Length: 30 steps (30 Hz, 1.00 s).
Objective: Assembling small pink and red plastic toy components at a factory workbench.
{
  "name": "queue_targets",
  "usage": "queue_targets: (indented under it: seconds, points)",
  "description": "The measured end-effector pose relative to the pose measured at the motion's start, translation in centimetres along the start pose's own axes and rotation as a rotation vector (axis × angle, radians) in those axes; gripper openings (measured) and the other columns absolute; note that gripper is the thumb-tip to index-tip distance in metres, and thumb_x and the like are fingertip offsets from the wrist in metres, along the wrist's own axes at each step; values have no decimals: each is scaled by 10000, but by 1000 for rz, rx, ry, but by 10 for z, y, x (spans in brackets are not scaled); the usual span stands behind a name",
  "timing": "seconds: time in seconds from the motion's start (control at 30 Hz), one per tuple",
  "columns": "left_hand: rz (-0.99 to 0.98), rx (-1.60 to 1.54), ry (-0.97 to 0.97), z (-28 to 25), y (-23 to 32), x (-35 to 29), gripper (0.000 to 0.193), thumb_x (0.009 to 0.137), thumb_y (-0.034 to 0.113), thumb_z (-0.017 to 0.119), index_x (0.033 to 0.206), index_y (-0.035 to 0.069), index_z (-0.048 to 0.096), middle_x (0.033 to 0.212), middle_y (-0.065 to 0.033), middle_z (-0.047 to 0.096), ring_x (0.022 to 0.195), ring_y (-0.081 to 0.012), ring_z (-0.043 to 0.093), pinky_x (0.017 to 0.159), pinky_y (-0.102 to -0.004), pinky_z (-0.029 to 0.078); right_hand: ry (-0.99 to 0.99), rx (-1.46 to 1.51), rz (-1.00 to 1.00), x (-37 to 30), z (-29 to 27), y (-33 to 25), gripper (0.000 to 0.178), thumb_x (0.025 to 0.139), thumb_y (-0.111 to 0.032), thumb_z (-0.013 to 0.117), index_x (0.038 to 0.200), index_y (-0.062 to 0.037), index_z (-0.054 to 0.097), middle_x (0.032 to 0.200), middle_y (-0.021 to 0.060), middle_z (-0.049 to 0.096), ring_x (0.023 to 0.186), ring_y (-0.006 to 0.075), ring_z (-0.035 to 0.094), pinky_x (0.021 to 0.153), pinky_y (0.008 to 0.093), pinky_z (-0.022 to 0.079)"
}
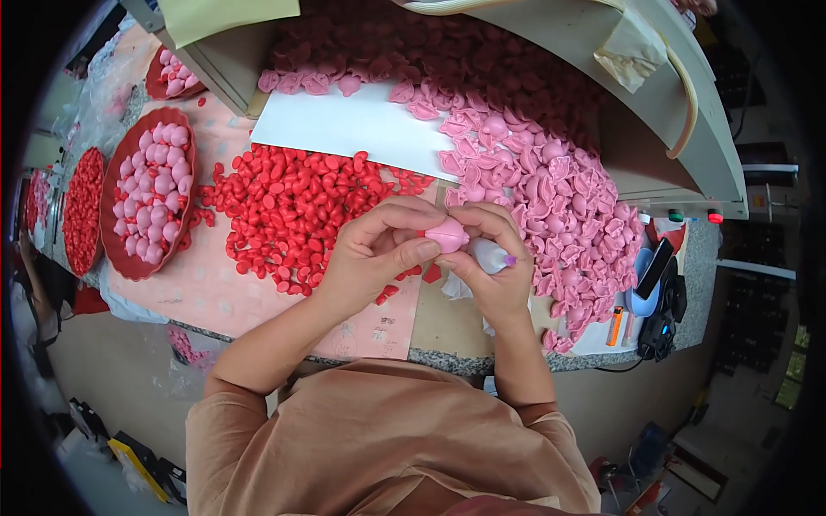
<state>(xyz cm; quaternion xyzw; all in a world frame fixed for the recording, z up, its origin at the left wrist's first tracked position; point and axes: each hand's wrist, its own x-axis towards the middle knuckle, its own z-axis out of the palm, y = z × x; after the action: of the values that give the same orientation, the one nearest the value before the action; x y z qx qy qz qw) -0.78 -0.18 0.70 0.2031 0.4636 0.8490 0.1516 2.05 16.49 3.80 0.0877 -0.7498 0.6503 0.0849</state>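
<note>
Between both hands, above the front of the table, is a rounded pink plastic piece (447, 234) with a seam line and a bit of red at its left end. My left hand (366, 254) pinches it with thumb and fingers from the left. My right hand (499, 288) touches its right end with the fingertips and also holds a small translucent squeeze bottle (490, 255) with a purple tip against the palm. A heap of small red plastic pieces (288, 219) lies beside my left hand. Many pink pieces with ruffled edges (568, 202) spread beyond and right of my right hand.
A red scalloped bowl (109, 211) holds joined pink pieces; another bowl of red pieces (83, 206) stands farther left. A grey arched box (680, 95) covers the back. White paper (344, 125) lies under it. A phone (654, 268) and an orange lighter (614, 327) are at the right.
</note>
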Motion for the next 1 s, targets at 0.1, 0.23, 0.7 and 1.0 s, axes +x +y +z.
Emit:
queue_targets:
  seconds: [0.1,0.23,0.7,1.0]
  points:
    - [17,-99,10,6,-2,0,237,840,-29,587,1067,37,574,1135,-91,497,1026,-151,521,842,-265,465,-17,74,-22,0,1,1,382,714,13,718,1073,-12,592,1045,75,525,889,138,574,683,234,495]
    - [18,-130,30,4,-9,-4,211,856,30,588,1062,74,574,1148,-84,475,1066,-187,505,896,-316,449,-8,136,42,-2,0,0,401,692,-33,748,1060,-9,590,1083,79,510,918,151,550,790,263,460]
    - [-94,-406,41,9,-9,-6,191,871,102,596,1059,128,582,1181,-52,461,1115,-192,471,956,-357,393,44,174,-28,-4,8,6,294,741,-52,712,1024,-44,631,982,63,562,868,161,564,763,271,452]
    - [-42,-398,116,15,-8,-5,185,872,141,601,1050,188,592,1174,-44,466,1118,-181,434,953,-366,367,86,565,139,-11,19,12,185,815,-7,632,990,-14,573,1019,77,532,784,121,536,643,232,453]
